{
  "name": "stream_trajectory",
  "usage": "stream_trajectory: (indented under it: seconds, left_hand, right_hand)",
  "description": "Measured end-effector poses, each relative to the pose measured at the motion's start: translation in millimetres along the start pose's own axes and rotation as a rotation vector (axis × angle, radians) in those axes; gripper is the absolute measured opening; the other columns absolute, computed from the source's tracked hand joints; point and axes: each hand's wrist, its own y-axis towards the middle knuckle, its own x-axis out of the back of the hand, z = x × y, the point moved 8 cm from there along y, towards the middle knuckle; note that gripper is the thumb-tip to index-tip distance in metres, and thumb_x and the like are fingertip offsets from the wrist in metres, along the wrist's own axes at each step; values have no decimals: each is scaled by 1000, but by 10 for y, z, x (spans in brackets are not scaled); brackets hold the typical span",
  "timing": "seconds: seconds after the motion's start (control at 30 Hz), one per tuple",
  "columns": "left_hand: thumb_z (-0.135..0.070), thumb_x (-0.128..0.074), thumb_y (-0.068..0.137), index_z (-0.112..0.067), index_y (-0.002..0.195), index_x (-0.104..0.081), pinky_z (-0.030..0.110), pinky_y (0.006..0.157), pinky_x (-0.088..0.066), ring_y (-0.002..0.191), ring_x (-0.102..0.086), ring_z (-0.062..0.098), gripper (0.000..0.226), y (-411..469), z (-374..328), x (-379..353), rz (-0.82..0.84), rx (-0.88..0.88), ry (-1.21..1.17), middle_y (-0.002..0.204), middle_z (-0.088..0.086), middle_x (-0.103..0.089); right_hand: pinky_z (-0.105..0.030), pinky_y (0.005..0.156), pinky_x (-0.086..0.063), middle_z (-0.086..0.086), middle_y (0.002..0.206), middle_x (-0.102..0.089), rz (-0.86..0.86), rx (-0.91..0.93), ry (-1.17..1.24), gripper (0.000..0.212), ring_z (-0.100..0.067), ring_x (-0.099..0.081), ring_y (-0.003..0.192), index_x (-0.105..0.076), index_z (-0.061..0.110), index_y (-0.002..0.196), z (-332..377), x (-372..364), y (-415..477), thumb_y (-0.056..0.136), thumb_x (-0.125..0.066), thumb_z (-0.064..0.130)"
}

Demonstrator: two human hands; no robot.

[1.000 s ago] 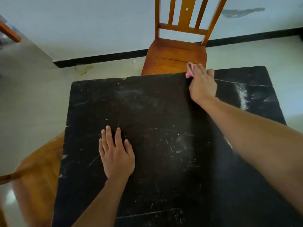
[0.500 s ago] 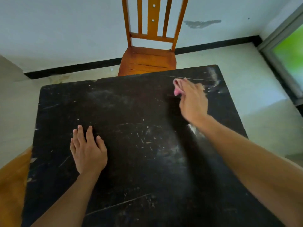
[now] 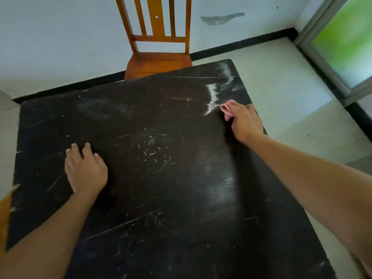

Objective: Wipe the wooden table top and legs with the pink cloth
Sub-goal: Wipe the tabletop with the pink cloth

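Note:
The dark, scratched wooden table top [image 3: 165, 178] fills most of the view; its legs are hidden beneath it. My right hand [image 3: 244, 122] presses the pink cloth [image 3: 227, 108] flat on the top near the right edge, just below a streak of white dust [image 3: 213, 97]. Only a small fold of the cloth shows past my fingers. My left hand [image 3: 85, 170] rests palm down on the left part of the top, fingers slightly curled, holding nothing.
An orange wooden chair [image 3: 159, 57] stands against the table's far edge, in front of a white wall with a black skirting. Part of another orange chair [image 3: 4, 218] shows at the left edge. A glass door [image 3: 342, 47] is at the right.
My right hand has dragged the pink cloth from the far edge toward the right edge and nearer to me. The view has turned right. My left hand has stayed in place.

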Motion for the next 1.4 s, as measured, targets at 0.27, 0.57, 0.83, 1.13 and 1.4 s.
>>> stream_trajectory:
  seconds: [0.27,0.57,0.83,1.13,1.4]
  left_hand:
    - [-9,-50,93,-6,138,-44,41,118,-14,145,-19,31,46,-1487,-1789,-255,98,-264,-329,153,17,-30]
    - [-16,-39,95,-6,142,-39,44,119,-9,146,-12,31,47,-1650,-2145,-664,88,-230,-151,155,17,-24]
    - [-17,-37,96,-6,141,-40,48,119,-13,146,-14,31,46,-1651,-2169,-632,88,-218,-111,155,16,-25]
    - [-36,-21,96,-10,142,-37,45,119,-12,147,-10,27,56,-1628,-2164,-670,62,-180,-6,157,12,-20]
    - [-43,-18,95,-13,141,-40,41,120,-10,147,-9,21,60,-1642,-2182,-625,39,-145,3,157,8,-22]
  right_hand:
    - [-36,78,-50,6,137,-58,-13,342,57,51,-22,-53,103,-59,19,133,212,-2,-1748,84,-46,12]
    - [-36,89,-45,4,135,-59,-109,228,104,38,-25,-54,102,-66,18,126,-788,-4,-1475,96,-43,22]
    - [-36,82,-46,-1,128,-64,-140,265,80,50,-33,-54,91,-67,13,122,-656,434,-562,82,-44,-4]
    - [-39,85,-45,2,135,-60,-38,501,102,46,-28,-53,105,-65,17,127,-679,-18,-290,88,-40,15]
    - [-40,77,-47,3,121,-67,-93,268,13,46,-32,-50,101,-66,19,118,-1131,596,1007,91,-40,-9]
